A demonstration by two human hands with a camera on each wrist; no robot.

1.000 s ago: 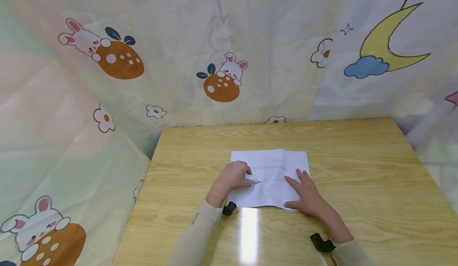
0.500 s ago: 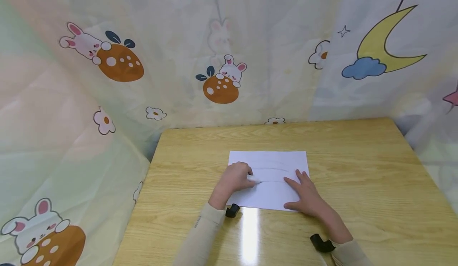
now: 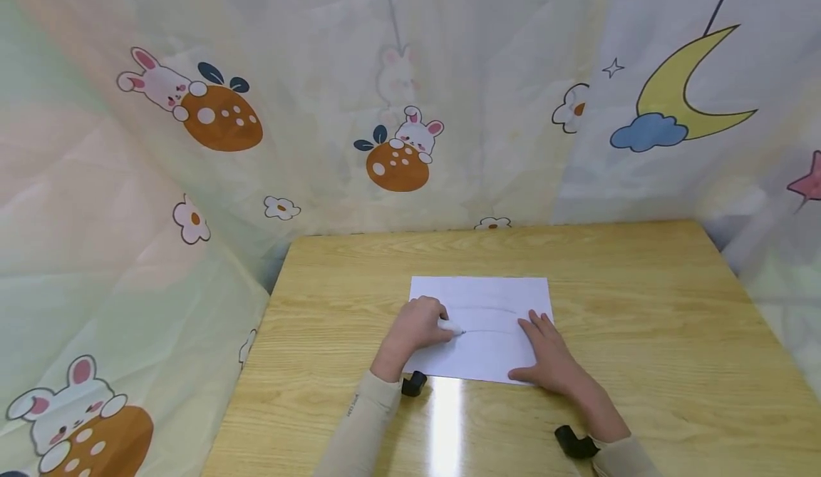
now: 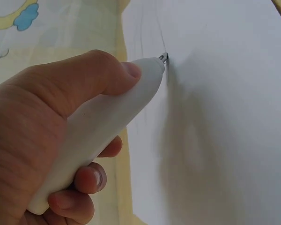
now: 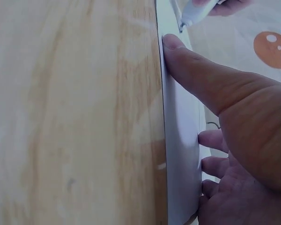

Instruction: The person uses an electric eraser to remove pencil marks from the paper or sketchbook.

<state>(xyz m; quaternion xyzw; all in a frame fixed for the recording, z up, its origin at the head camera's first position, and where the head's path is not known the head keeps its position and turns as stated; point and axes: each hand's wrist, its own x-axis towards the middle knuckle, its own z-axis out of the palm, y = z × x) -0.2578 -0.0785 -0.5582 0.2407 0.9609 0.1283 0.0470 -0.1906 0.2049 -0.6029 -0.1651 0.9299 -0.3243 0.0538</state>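
A white sheet of paper lies on the wooden table, with a few thin, roughly parallel lines across it. My left hand grips a thick white pen-shaped tool, thumb on top and fingers curled beneath. Its small metal tip meets the paper at the end of one line; whether that line is drawn or cut, I cannot tell. My right hand rests on the paper's right side with fingers spread. In the right wrist view, the right thumb lies along the sheet's near edge.
The wooden table extends around the paper on all sides. Behind and to the left hangs a printed cloth with rabbits, flowers and a moon. Black camera mounts sit at both wrists, and a bright reflection crosses the tabletop near the front.
The paper's wavy near edge now lies flatter. My right hand has shifted slightly right on the sheet, while the left keeps its hold on the tool. The head view has tilted up a little.
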